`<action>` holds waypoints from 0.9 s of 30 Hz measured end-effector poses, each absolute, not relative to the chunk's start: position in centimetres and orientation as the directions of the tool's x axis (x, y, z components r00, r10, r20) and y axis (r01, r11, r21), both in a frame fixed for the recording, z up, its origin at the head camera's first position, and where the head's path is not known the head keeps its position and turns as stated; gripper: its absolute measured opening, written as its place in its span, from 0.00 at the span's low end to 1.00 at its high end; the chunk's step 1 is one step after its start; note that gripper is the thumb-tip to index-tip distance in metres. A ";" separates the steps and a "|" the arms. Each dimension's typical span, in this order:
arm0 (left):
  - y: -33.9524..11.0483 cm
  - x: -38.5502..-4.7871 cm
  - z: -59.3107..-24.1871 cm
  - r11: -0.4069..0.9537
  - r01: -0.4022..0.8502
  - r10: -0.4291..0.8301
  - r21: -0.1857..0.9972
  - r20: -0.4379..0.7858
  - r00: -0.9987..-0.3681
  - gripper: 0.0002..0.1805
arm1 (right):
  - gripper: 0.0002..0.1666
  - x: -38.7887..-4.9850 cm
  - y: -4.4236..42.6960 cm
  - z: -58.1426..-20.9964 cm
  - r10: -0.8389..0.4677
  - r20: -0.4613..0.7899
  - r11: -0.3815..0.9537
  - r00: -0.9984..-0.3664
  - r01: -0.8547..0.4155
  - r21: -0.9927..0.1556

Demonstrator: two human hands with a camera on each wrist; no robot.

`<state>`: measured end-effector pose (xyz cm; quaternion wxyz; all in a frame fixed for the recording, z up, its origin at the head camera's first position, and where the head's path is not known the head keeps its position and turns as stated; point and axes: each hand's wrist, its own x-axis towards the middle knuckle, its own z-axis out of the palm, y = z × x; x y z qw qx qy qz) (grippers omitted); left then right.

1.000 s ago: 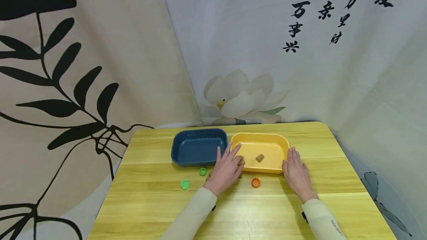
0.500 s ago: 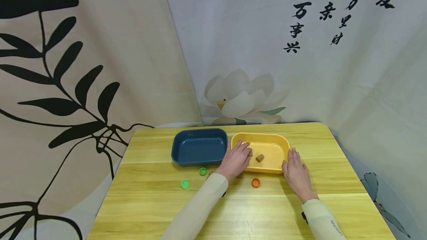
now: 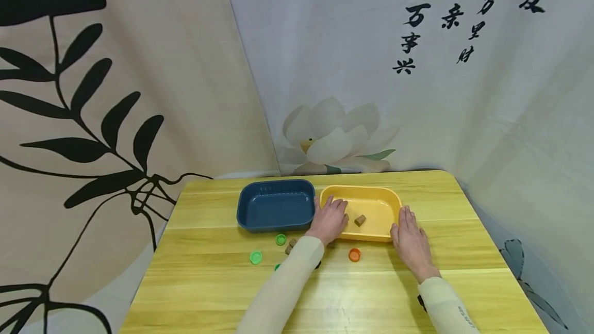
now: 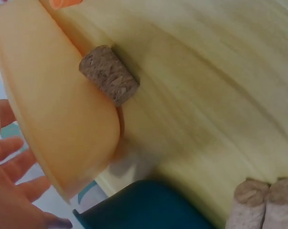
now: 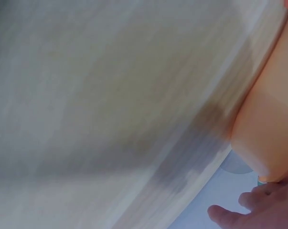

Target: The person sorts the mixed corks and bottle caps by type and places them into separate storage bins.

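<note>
My left hand (image 3: 328, 219) reaches over the left end of the yellow tray (image 3: 378, 198). In the left wrist view its fingers (image 4: 20, 164) are spread and loose. Just beside that hand, partly hidden, a cork (image 3: 346, 217) is inside the tray. A second cork (image 3: 360, 220) lies on the tray floor to its right. My right hand (image 3: 413, 244) rests against the tray's right side with its fingers extended. On the table by the tray's front wall lies another cork (image 4: 109, 75). Two more corks (image 4: 249, 202) lie side by side on the table.
Left of the yellow tray stands a dark blue tray (image 3: 277, 220). A dark green cap (image 3: 280, 239), a light green cap (image 3: 256, 257) and an orange cap (image 3: 355, 255) lie in front of the trays. Another green cap (image 3: 277, 267) is partly behind the left sleeve.
My left hand has moved forward and right over the yellow tray, taking a cork into it and letting go. Corks and a green cap beneath the left arm have come into view.
</note>
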<state>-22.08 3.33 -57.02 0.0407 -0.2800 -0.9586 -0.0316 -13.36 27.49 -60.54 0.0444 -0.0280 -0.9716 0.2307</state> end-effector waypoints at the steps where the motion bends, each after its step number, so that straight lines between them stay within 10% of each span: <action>1: 3.3 -22.0 -57.2 0.848 0.527 0.521 0.053 0.092 -0.848 0.26 | 0.38 -13.4 27.4 -60.5 0.073 0.073 0.892 -0.995 0.032 -0.451; 27: -3.9 -17.1 -56.9 0.822 0.520 0.474 0.233 0.229 -0.850 0.49 | 0.38 -13.4 27.6 -60.4 0.061 0.070 0.888 -0.996 0.022 -0.460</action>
